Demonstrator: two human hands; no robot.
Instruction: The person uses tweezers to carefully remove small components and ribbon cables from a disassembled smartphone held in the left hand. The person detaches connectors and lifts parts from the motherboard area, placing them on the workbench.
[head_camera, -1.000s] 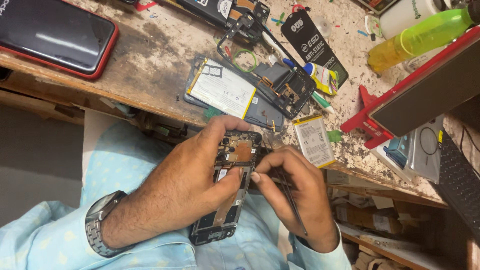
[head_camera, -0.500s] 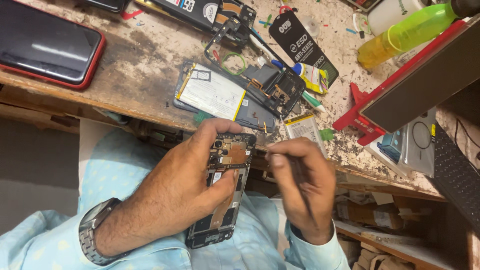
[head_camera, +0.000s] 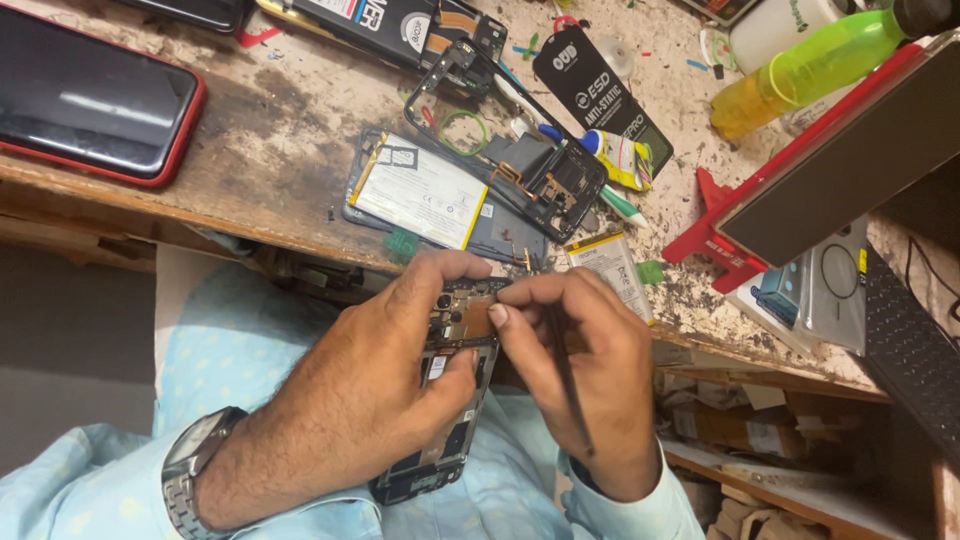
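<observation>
The left hand (head_camera: 385, 385) is gripping an opened smartphone (head_camera: 445, 400) over the person's lap, just near of the workbench edge (head_camera: 250, 225); its fingers are wrapping the phone's left side and the thumb is pressing across the exposed circuit board. The phone is lying screen-down, back cover off, its top end pointing toward the bench. The right hand (head_camera: 585, 375) is pinching a thin dark tool, seemingly tweezers (head_camera: 568, 385), with thumb and forefinger closed tight near the tip, which is touching the upper part of the phone's board; the tool's shaft is running back along the palm. A metal wristwatch (head_camera: 195, 470) is sitting on the left wrist, above a light blue shirt sleeve.

On the bench just beyond the hands, another dismantled phone (head_camera: 470, 195) is lying with its battery showing, and a loose battery (head_camera: 612, 268) is resting to its right. Far left, a phone in a red case (head_camera: 95, 100) is lying face up. A yellow-green bottle (head_camera: 810, 70) is lying at the far right.
</observation>
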